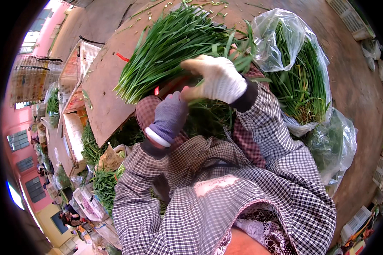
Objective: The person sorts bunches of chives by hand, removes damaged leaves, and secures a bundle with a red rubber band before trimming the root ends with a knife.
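My right hand (pixel 219 80), in a white knit glove with a tan palm, is raised above my lap. Its fingers and thumb point left and stand apart, slightly blurred. Just below and left of it, my left hand (pixel 169 118) in a purple-grey glove is curled closed, its fingertips close to my right thumb. Whatever it may grip is hidden. Beyond both hands, a large pile of long green garlic chives (pixel 178 46) lies on a brown board (pixel 108 80). A red tie (pixel 156 90) shows by the pile's near edge. Loose green leaves (pixel 244 59) stick out behind my right hand.
To the right stands a clear plastic bag (pixel 281 42) full of upright chives (pixel 304 87), with another clear bag (pixel 334 142) below it. More greens (pixel 104 187) and a tan bag (pixel 110 157) lie at my left. Crates (pixel 87 57) stand further left; cut scraps litter the far board.
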The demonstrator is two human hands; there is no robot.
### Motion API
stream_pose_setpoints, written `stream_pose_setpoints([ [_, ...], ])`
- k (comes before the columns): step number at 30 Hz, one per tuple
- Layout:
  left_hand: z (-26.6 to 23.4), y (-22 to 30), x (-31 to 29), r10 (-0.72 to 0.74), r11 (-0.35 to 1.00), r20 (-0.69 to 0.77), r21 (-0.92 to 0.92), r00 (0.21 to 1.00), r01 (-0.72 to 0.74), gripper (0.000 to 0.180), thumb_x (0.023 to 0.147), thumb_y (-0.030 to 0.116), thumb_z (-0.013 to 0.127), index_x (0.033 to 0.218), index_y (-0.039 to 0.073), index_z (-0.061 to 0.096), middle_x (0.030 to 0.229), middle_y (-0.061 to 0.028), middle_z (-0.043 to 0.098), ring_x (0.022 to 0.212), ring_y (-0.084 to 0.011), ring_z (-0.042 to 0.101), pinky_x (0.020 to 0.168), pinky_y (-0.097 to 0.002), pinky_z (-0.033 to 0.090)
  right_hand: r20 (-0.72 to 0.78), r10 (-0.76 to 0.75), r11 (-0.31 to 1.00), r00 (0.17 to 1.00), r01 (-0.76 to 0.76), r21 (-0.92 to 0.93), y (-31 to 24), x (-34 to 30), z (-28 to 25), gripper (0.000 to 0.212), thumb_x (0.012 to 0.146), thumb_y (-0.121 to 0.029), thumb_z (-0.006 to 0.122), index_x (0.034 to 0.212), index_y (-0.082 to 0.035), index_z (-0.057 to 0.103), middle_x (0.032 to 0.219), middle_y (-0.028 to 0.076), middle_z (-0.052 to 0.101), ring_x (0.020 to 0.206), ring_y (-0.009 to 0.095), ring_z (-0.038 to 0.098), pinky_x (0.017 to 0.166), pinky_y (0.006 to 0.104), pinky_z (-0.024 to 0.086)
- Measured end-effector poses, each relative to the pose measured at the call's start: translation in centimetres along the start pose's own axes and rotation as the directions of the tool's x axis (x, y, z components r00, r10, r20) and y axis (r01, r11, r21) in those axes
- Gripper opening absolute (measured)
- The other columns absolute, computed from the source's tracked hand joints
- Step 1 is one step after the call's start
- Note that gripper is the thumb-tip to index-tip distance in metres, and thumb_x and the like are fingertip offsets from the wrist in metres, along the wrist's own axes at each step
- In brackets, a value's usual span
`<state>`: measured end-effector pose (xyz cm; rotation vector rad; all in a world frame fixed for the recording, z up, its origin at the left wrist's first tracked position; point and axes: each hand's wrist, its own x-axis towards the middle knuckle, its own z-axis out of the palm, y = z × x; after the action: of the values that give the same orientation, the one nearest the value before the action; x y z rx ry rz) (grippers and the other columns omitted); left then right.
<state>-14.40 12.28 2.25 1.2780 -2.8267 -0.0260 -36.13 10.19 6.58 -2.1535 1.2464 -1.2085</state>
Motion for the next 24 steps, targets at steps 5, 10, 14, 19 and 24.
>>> stream_pose_setpoints([
  [5,-7.3,-1.9,1.0,0.136,0.972,-0.035,0.198,0.990,-0.127,0.051,0.075,0.009,0.068,0.124,0.007,0.053,0.089,-0.0080,0.058,0.082,-0.0285,0.059,0.065,-0.0382,0.050,0.506,0.075,0.987,0.860,0.007,-0.158,1.2,-0.2,1.9,0.059,0.059,-0.049,0.082,0.096,-0.006,0.065,0.066,0.012,0.062,0.065,0.031,0.065,0.056,0.0394,0.052],
  [10,-8.0,-4.0,0.1,-0.168,0.938,-0.217,-0.336,0.962,0.088,0.068,0.077,0.003,0.072,0.138,0.002,0.043,0.097,-0.0074,0.059,0.081,-0.0202,0.059,0.071,-0.0322,0.052,0.257,0.262,0.941,0.930,-0.188,-0.280,2.1,-6.0,4.2,0.034,0.070,-0.038,0.077,0.080,-0.008,0.064,0.057,0.009,0.057,0.055,0.028,0.061,0.052,0.0393,0.050],
  [14,-3.6,-0.6,-2.8,-0.465,0.208,0.132,-0.945,0.875,0.253,0.068,0.087,0.013,0.071,0.144,0.001,0.035,0.120,-0.0105,0.055,0.104,-0.0176,0.057,0.088,-0.0313,0.050,0.109,0.385,0.913,0.916,-0.396,0.100,2.2,-7.5,5.7,0.032,0.072,-0.034,0.075,0.089,-0.008,0.067,0.064,0.014,0.062,0.060,0.032,0.063,0.057,0.0410,0.051],
  [19,-1.1,5.8,0.8,-0.438,-0.213,0.109,-0.977,0.892,0.015,0.050,0.087,0.013,0.071,0.131,0.000,0.049,0.116,-0.0075,0.062,0.101,-0.0145,0.059,0.093,-0.0294,0.047,0.341,0.385,0.256,0.858,-0.454,0.853,1.4,-7.9,8.3,0.029,0.076,-0.011,0.077,0.103,-0.004,0.067,0.083,0.001,0.069,0.073,0.006,0.061,0.066,0.0250,0.052],
  [24,-0.9,4.8,1.2,-0.442,-0.276,0.216,-0.956,0.870,0.097,0.032,0.091,0.020,0.067,0.112,-0.004,0.061,0.099,-0.0088,0.068,0.088,-0.0140,0.064,0.083,-0.0279,0.051,0.392,0.370,0.864,0.842,-0.467,0.187,0.5,-7.7,5.6,0.044,0.067,-0.038,0.080,0.080,0.001,0.064,0.063,0.017,0.062,0.060,0.027,0.066,0.059,0.0356,0.052],
])
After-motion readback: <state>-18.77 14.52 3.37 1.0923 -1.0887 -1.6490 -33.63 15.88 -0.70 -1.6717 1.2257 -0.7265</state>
